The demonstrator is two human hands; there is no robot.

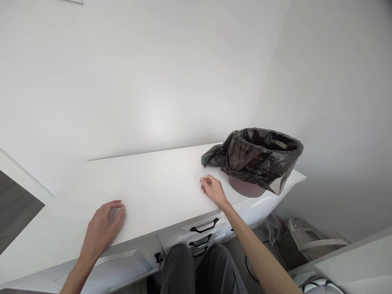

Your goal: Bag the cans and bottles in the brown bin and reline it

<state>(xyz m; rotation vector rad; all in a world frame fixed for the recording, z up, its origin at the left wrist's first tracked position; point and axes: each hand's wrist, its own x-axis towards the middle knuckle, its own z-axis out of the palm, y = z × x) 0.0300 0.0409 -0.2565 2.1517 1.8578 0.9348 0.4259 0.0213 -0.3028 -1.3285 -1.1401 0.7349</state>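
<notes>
My left hand rests on the white cabinet top at the left. Its fingers curve toward the thumb in a loose C, with only the bare surface showing between them. My right hand lies further right on the same top, its fingers curled in to the thumb; nothing shows in it. Closest to the right hand stands a trash bin lined with a black plastic bag. The bin's brownish lower wall shows under the bag. A bunched end of the bag trails to the left.
Drawers with black handles line the cabinet front, close to my knees. A white wall rises behind the top. On the floor at the right are a pale appliance with a handle and a clear plastic bag.
</notes>
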